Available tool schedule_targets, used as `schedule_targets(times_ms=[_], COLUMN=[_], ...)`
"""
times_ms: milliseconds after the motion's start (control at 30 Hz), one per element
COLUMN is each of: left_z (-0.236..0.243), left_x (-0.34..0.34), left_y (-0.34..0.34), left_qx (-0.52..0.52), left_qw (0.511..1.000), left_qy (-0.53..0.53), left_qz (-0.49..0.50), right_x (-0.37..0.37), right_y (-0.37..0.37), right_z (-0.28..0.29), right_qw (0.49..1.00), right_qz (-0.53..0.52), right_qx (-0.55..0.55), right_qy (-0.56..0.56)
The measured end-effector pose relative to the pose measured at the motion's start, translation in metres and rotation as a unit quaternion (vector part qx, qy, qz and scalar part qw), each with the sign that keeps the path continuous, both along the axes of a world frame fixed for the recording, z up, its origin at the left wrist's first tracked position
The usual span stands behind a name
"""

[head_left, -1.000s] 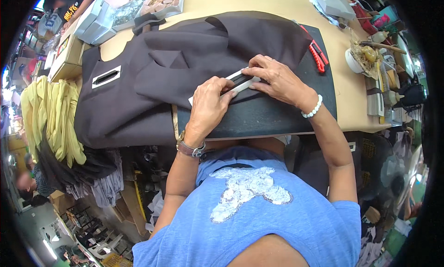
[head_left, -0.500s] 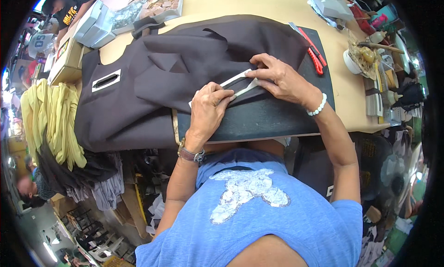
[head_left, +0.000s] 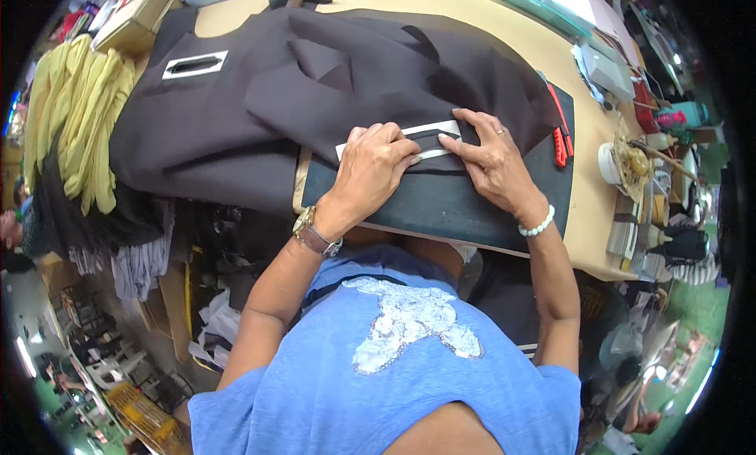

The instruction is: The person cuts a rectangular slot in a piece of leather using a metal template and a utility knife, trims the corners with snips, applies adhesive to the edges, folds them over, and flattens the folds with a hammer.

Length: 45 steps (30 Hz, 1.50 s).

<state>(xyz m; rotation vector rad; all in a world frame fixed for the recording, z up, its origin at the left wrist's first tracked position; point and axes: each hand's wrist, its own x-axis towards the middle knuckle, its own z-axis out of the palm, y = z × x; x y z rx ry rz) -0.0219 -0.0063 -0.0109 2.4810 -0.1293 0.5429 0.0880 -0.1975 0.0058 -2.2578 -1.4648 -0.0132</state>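
A white strip with a dark middle (head_left: 431,129) lies on dark brown fabric (head_left: 213,132) over a black board (head_left: 409,211). My left hand (head_left: 370,171) has its fingers curled onto the strip's left part, gripping it, and hides some of it. My right hand (head_left: 492,167) grips the right end, fingertips pressed on it, one on the dark middle. Farther left on the fabric is a white rectangle with a dark slot (head_left: 219,64). A red cutter (head_left: 561,145) lies at the board's right edge, beside my right hand.
Yellow cloth (head_left: 75,116) hangs at the table's (head_left: 598,242) left end. Boxes (head_left: 130,22) line the back. At the right stand a white pot with a stick (head_left: 608,163) and small bottles (head_left: 654,237). Another person (head_left: 12,226) shows at the far left edge.
The view has shifted. Both hands have changed their grip on the strip, which now lies flatter; my right fingers have moved down onto its end. The co-worker at upper left has left view.
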Motion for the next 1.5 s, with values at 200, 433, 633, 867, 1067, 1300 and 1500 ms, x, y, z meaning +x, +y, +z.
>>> schedule_targets(times_ms=[200,433,633,867,1067,1300,1500], left_z=[-0.004,-0.007,-0.008,0.005,0.005,0.001,0.002], left_x=[-0.001,-0.001,-0.002,-0.022,-0.023,-0.024,-0.027], left_y=[0.0,-0.001,-0.001,0.02,0.02,0.019,0.02], left_qx=[-0.01,-0.013,-0.018,-0.011,0.004,0.02,0.029], left_qw=[1.0,1.0,1.0,0.998,0.998,0.998,0.998], left_qy=[-0.011,-0.026,-0.011,0.055,0.055,0.045,0.036], left_qz=[0.001,0.011,0.021,0.016,0.022,0.025,0.035], right_x=[-0.01,-0.012,-0.017,-0.004,0.0,0.019,-0.006], right_y=[0.001,0.032,0.037,0.033,0.048,0.036,0.066], right_z=[0.001,-0.003,-0.009,-0.009,-0.003,-0.001,-0.011], right_qw=[0.995,0.984,0.985,0.986,0.986,0.984,0.992], right_qz=[-0.017,-0.165,-0.167,-0.166,-0.123,-0.098,-0.063], right_qx=[0.052,0.042,0.021,0.0,-0.045,-0.069,-0.058], right_qy=[0.08,0.045,-0.034,-0.025,-0.1,-0.133,-0.091])
